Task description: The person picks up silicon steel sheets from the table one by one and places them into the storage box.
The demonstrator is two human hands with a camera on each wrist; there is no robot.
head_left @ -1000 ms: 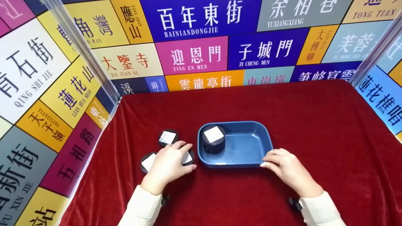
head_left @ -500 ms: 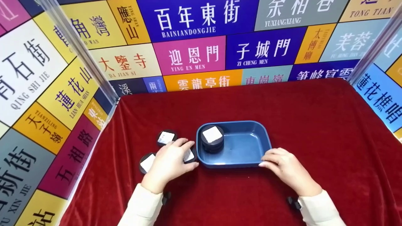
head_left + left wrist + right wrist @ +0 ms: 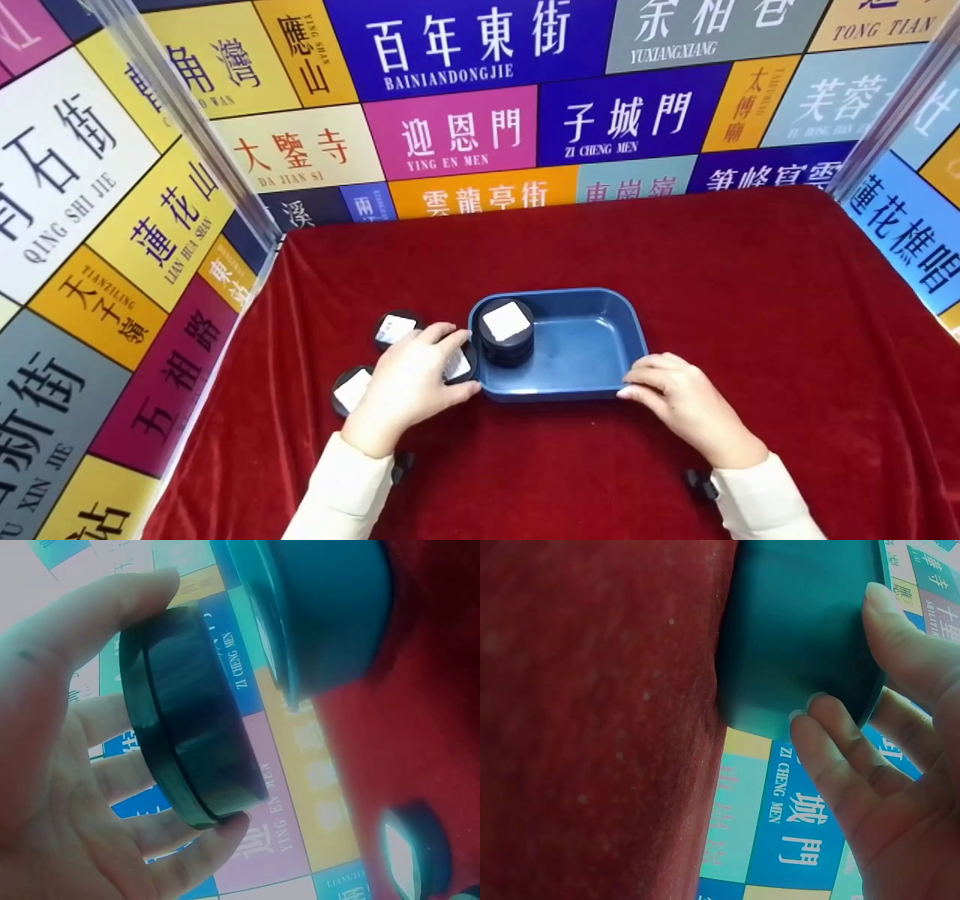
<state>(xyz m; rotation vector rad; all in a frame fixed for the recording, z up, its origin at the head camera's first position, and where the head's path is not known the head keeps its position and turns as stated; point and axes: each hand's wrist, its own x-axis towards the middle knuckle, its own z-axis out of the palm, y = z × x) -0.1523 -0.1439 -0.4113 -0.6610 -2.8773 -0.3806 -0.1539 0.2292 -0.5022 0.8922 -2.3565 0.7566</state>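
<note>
My left hand (image 3: 409, 386) grips a round black lidded jar (image 3: 459, 366) with a white label, beside the left end of a blue plastic bin (image 3: 592, 352). The left wrist view shows that jar (image 3: 199, 712) tilted between thumb and fingers, apart from the cloth. At the bin's right front corner, my right hand (image 3: 686, 405) holds the bin; in the right wrist view the thumb lies at its rim and fingertips touch the outer wall (image 3: 802, 637). Inside the bin's left end stands a stack of similar black jars (image 3: 506, 326); how deep it goes is partly hidden.
Two more labelled black jars, a far one (image 3: 397, 328) and a near one (image 3: 351, 390), lie left of my left hand, which partly covers them. Dark red cloth (image 3: 540, 480) covers the table. Panels with printed street names (image 3: 457, 127) stand behind and at the sides.
My left hand has moved slightly right with the jar, closer to the bin's left wall. The right hand keeps its hold on the corner.
</note>
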